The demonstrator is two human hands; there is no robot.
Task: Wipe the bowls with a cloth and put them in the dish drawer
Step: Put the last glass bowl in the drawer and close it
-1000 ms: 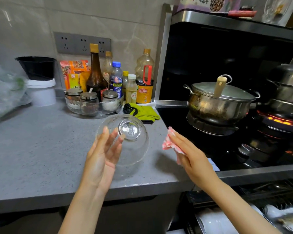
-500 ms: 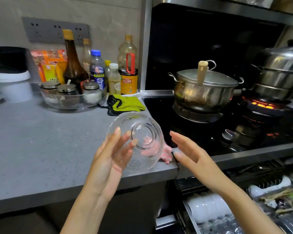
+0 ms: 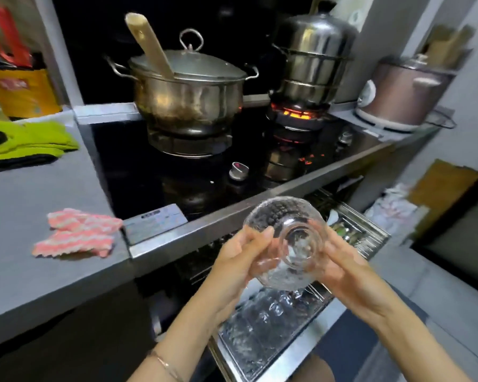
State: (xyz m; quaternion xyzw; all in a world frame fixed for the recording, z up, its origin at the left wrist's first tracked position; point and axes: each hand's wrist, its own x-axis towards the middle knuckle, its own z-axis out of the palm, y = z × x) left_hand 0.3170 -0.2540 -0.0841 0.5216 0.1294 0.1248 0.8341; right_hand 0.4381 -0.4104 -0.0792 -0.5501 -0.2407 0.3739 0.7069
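A clear glass bowl [image 3: 284, 238] is held tilted, its base toward me, above the pulled-out dish drawer [image 3: 295, 357]. My left hand [image 3: 238, 268] grips its left side with thumb and fingers. From the right, my right hand [image 3: 342, 268] holds the other side. Several glass bowls [image 3: 260, 321] lie in the drawer below. The pink striped cloth [image 3: 79, 232] lies loose on the grey counter [image 3: 39, 271], apart from both hands.
A steel pot [image 3: 188, 97] with a wooden handle sticking out and a stacked steamer [image 3: 312, 59] over a lit burner stand on the black stove. A rice cooker [image 3: 403, 95] sits at the right. Green gloves [image 3: 25, 139] lie on the counter at the left.
The cloth has been left on the counter. The bowl has moved right and down from the counter's edge to above the drawer, and my right hand now holds it too.
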